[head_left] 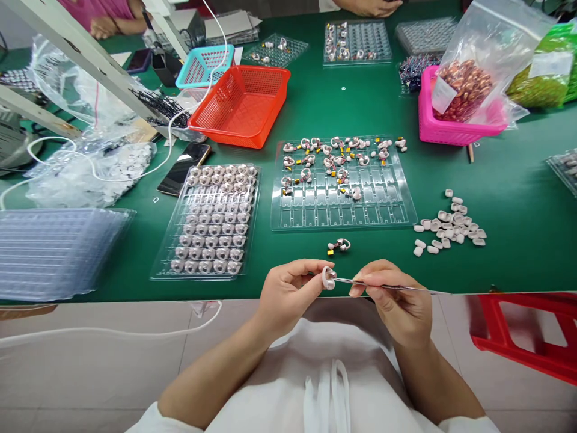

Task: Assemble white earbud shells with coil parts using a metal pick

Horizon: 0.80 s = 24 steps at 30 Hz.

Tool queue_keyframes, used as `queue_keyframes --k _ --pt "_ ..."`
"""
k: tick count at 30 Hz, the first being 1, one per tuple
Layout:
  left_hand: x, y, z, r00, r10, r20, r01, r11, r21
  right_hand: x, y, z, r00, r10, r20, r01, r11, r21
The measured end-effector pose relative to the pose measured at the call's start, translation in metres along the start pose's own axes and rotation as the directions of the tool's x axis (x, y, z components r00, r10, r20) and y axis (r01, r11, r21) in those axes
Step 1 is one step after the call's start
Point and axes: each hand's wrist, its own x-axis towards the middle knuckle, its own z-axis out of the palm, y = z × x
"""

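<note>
My left hand (291, 294) pinches a small whitish, C-shaped earphone piece (329, 278) between thumb and fingers, just above the table's front edge. In my right hand (396, 297) is a thin metal tool (410, 288), held like a pen, its tip at the earphone piece. Whether the tool is a pick or tweezers I cannot tell. Another curved earphone piece (339, 245) with a yellow tab lies beyond my hands. Behind it, a clear compartment tray (311, 213) carries several such pieces. Small white caps (451, 225) lie loose to the right.
Left stand a tray of silvery earphone shells (210, 228), stacked clear trays (54, 252) and a phone (184, 168). Farther back are a red basket (238, 111), a blue basket (205, 65) and a pink basket (464, 129) with bagged parts. Other people's hands (104, 27) show across the table.
</note>
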Motion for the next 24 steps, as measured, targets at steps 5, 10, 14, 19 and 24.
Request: queue_keyframes --k 5,10,14,19,24 --pt "-0.002 0.002 0.001 0.998 0.058 0.031 -0.061 0.994 0.092 0.006 -0.007 -0.008 0.996 -0.004 0.085 0.009 0.998 -0.056" --pt "-0.002 0.002 0.004 0.989 0.130 0.074 -0.139 0.981 0.138 0.010 -0.013 -0.012 0.996 -0.029 0.089 0.047 0.977 -0.209" --pt "-0.001 0.001 0.005 0.985 0.153 0.076 -0.162 0.978 0.130 0.008 -0.010 -0.007 0.998 -0.058 -0.023 0.054 0.989 -0.137" --pt "-0.002 0.002 0.007 0.991 0.121 0.049 -0.123 0.991 0.053 0.001 -0.002 0.007 0.996 0.080 -0.035 -0.087 0.932 -0.353" --pt "-0.001 0.000 0.011 0.993 0.107 0.050 -0.106 0.994 -0.013 0.002 0.002 0.027 0.991 0.124 -0.056 -0.136 0.900 -0.414"
